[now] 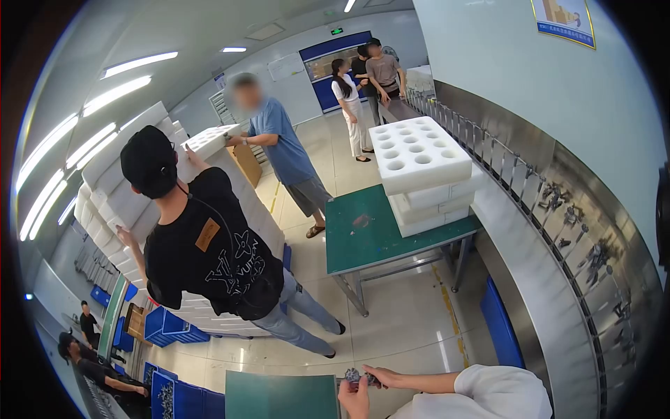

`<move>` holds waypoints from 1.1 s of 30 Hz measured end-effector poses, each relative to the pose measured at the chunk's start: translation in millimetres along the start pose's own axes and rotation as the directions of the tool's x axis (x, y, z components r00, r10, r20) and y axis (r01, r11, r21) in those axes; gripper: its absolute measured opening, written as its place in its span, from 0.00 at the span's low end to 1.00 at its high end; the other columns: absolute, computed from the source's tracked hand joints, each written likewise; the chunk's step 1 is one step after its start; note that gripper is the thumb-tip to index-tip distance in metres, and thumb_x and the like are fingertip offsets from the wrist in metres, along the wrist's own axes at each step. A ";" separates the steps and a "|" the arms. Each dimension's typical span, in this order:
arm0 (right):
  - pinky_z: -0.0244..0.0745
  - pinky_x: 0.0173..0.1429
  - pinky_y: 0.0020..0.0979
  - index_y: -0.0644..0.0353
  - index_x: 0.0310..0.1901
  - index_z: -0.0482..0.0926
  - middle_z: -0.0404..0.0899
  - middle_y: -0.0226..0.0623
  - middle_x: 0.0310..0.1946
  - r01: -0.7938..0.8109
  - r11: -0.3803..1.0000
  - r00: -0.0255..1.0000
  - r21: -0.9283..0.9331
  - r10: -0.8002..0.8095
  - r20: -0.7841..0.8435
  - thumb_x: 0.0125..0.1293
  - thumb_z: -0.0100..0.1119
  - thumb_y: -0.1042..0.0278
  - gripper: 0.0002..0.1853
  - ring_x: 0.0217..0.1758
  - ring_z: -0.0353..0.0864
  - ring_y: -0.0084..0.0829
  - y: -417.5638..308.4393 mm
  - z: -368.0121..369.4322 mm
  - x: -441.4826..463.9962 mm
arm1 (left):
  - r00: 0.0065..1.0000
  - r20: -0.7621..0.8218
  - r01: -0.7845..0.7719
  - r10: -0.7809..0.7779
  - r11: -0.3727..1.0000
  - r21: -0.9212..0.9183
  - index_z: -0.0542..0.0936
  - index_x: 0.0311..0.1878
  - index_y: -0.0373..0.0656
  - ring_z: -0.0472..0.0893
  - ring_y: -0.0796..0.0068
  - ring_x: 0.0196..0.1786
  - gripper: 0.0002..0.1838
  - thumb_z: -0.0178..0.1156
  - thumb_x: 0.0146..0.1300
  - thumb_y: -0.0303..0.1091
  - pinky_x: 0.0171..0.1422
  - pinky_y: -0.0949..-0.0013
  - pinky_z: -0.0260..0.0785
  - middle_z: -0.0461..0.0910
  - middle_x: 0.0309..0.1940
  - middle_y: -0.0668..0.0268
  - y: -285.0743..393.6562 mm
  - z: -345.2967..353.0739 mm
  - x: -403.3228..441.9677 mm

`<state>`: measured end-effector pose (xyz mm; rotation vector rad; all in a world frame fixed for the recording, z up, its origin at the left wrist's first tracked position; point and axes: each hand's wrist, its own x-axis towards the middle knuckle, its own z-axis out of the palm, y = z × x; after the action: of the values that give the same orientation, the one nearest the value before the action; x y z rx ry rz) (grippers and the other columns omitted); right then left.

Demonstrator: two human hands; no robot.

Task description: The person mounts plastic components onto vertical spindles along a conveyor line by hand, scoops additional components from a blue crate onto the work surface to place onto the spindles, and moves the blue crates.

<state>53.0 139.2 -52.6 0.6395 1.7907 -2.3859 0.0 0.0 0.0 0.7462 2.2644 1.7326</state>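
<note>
Low in the head view, my left hand (354, 399) comes up from the bottom edge, its fingers closed around a small grey metal part (352, 376) with a reddish spot. My right hand (384, 377) reaches in from the right below a white sleeve, its fingers also closed at the part's right side. The part is too small to make out its exact kind. Just left of my hands lies a green tabletop (279, 394).
White foam trays with round holes (422, 150) are stacked on a green table (356, 223). Along the right wall runs a line of rods (523, 174) bearing metal parts. A person in black (209, 230) and one in blue (279, 133) handle foam trays (209, 140). Blue bins (188, 398) stand lower left.
</note>
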 end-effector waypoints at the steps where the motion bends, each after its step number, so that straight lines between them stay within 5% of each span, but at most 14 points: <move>1: 0.65 0.23 0.26 0.56 0.30 0.76 0.71 0.28 0.18 -0.005 1.000 1.000 -0.008 0.005 0.005 0.70 0.32 0.22 0.40 0.20 0.70 0.24 -2.4 -19.8 -2.7 | 0.999 -0.024 -0.031 0.030 0.998 -0.057 0.79 0.44 0.34 0.81 0.80 0.39 0.14 0.72 0.59 0.26 0.44 0.77 0.73 0.83 0.37 0.63 7.8 21.7 2.1; 5: 0.62 0.21 0.24 0.53 0.28 0.74 0.69 0.25 0.17 0.040 0.994 0.998 0.106 -0.036 -0.042 0.71 0.33 0.25 0.37 0.19 0.69 0.20 13.4 -65.6 15.6 | 0.956 -0.146 -0.272 0.253 0.953 -0.134 0.75 0.30 0.37 0.72 0.85 0.26 0.14 0.73 0.58 0.31 0.29 0.75 0.65 0.78 0.24 0.68 28.2 70.8 20.2; 6: 0.62 0.21 0.23 0.51 0.28 0.74 0.70 0.24 0.17 0.056 0.990 0.998 0.127 -0.056 -0.003 0.72 0.32 0.26 0.35 0.19 0.68 0.18 7.9 -68.8 8.4 | 0.944 -0.116 -0.307 0.308 0.951 0.028 0.75 0.29 0.36 0.71 0.85 0.24 0.15 0.73 0.58 0.33 0.27 0.75 0.65 0.77 0.23 0.68 7.2 71.4 27.2; 9: 0.62 0.22 0.23 0.50 0.28 0.74 0.70 0.23 0.18 0.040 0.992 0.999 0.123 -0.038 -0.019 0.74 0.32 0.28 0.34 0.20 0.69 0.19 -11.1 -64.0 0.5 | 0.998 -0.002 -0.069 0.069 0.994 0.089 0.77 0.31 0.35 0.71 0.84 0.25 0.15 0.74 0.58 0.33 0.26 0.74 0.64 0.76 0.25 0.67 42.9 75.1 23.1; 14: 0.59 0.23 0.26 0.49 0.25 0.74 0.70 0.23 0.17 0.082 0.965 0.996 0.250 -0.069 -0.060 0.73 0.32 0.27 0.35 0.20 0.68 0.20 -3.2 -75.8 15.6 | 0.972 0.000 -0.226 0.234 0.941 0.251 0.79 0.33 0.34 0.74 0.80 0.23 0.14 0.74 0.57 0.33 0.26 0.74 0.64 0.77 0.26 0.64 56.7 86.1 39.9; 17: 0.58 0.22 0.26 0.49 0.27 0.74 0.70 0.24 0.18 0.050 0.953 0.996 0.299 -0.026 -0.087 0.73 0.35 0.28 0.33 0.20 0.69 0.20 -10.6 -72.6 26.4 | 0.990 0.006 -0.144 0.144 0.985 0.098 0.77 0.31 0.34 0.75 0.79 0.24 0.14 0.73 0.57 0.32 0.26 0.74 0.64 0.76 0.26 0.64 29.1 94.7 52.8; 24: 0.57 0.20 0.27 0.52 0.26 0.73 0.70 0.26 0.18 0.018 0.937 0.999 0.349 -0.004 -0.041 0.73 0.39 0.30 0.33 0.18 0.67 0.21 -35.8 -83.5 99.7 | 0.988 -0.114 -0.093 0.103 0.992 0.090 0.75 0.28 0.36 0.73 0.80 0.25 0.15 0.72 0.59 0.32 0.27 0.74 0.64 0.73 0.24 0.66 -10.7 78.9 120.1; 29: 0.55 0.20 0.25 0.54 0.23 0.72 0.69 0.27 0.17 0.003 0.953 0.993 0.302 0.033 -0.114 0.73 0.47 0.38 0.28 0.16 0.66 0.21 -88.3 -82.6 178.2 | 0.973 -0.232 -0.011 -0.005 0.997 -0.070 0.79 0.40 0.37 0.73 0.83 0.28 0.10 0.67 0.65 0.34 0.31 0.74 0.66 0.77 0.27 0.68 -48.2 53.4 205.8; 33: 0.55 0.16 0.26 0.54 0.35 0.74 0.72 0.29 0.19 -0.057 0.937 0.996 0.346 0.078 -0.048 0.72 0.51 0.45 0.19 0.16 0.70 0.23 -136.9 -74.5 256.2 | 0.965 -0.252 0.025 -0.068 0.985 -0.172 0.80 0.47 0.35 0.77 0.82 0.31 0.12 0.63 0.69 0.35 0.36 0.75 0.68 0.81 0.30 0.69 -52.5 22.2 280.4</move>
<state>-202.6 295.8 -43.9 0.8011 1.3501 -2.6815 -244.0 148.8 -15.0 0.4528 2.2317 2.0710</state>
